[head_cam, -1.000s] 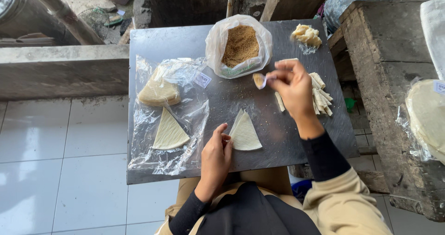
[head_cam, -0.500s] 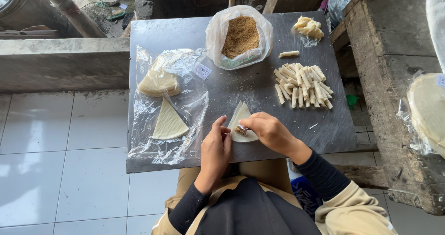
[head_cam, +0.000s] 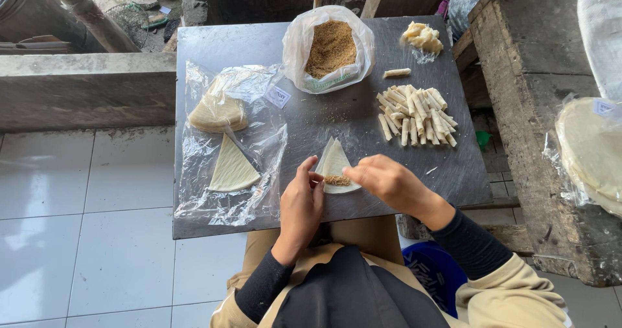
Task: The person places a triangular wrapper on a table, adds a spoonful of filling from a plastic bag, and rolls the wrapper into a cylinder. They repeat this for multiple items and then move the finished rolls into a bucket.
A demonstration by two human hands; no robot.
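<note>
On the grey metal desk [head_cam: 214, 40] two bare hands work one triangular wrapper [head_cam: 335, 163] lying at the near edge, with a small line of brown crumb filling [head_cam: 337, 180] across its wide end. The left hand [head_cam: 301, 205] rests beside the wrapper's left edge, fingers together, thumb touching the sheet; its grip is not closed on anything. The right hand [head_cam: 389, 182] reaches in from the right, fingertips pinched at the wrapper's lower right edge by the filling.

To the left, one clear plastic sheet [head_cam: 194, 202] carries one single triangular sheet [head_cam: 230, 169] and one stack of more sheets [head_cam: 217, 114]. One open plastic bag of brown crumbs [head_cam: 332, 46] stands at the far middle. A pile of finished rolls [head_cam: 418, 114], too many to count surely, lies on the right; one lone roll [head_cam: 396, 73] sits just beyond it, and one heap of pale lumps [head_cam: 422, 36] near the far corner.
</note>
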